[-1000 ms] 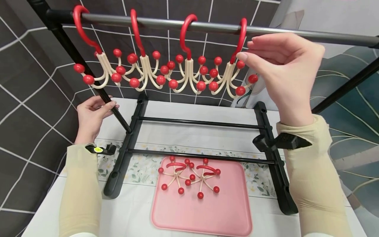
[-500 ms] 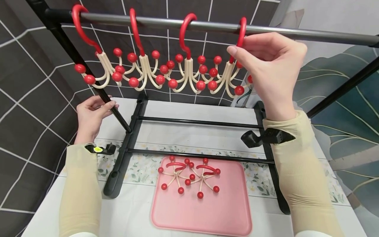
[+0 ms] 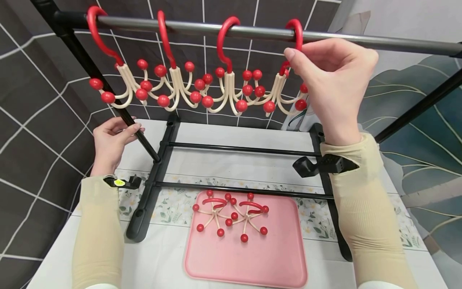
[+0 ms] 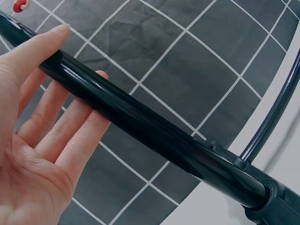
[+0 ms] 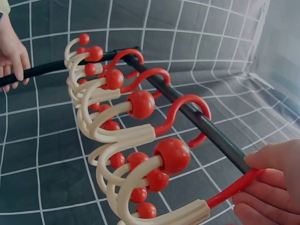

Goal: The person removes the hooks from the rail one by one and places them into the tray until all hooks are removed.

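My right hand point(image 3: 335, 76) pinches the red hook of the fourth claw hanger point(image 3: 278, 86) between thumb and fingers, close under the rack's top rail point(image 3: 404, 44). In the right wrist view, thumb and fingers sit on the red hook point(image 5: 234, 190) next to the rail. This hanger has cream prongs tipped with red balls. Three like it, a first point(image 3: 125, 80), a second point(image 3: 176, 84) and a third point(image 3: 229, 86), hang to its left. My left hand point(image 3: 112, 140) holds the rack's black left post point(image 4: 140, 119), thumb on the near side and fingers behind.
Below on the white table lies a pink tray point(image 3: 260, 261). Two more claw hangers rest in it, one at left point(image 3: 215, 212) and one at right point(image 3: 248, 216). The rack's black lower crossbar point(image 3: 245, 189) runs past the tray's far end. Dark grid-patterned cloth hangs behind.
My right hand has moved left from beside the fourth hanger onto its hook. The hanger has turned, shifting its prongs and balls. My left hand stays on the post.
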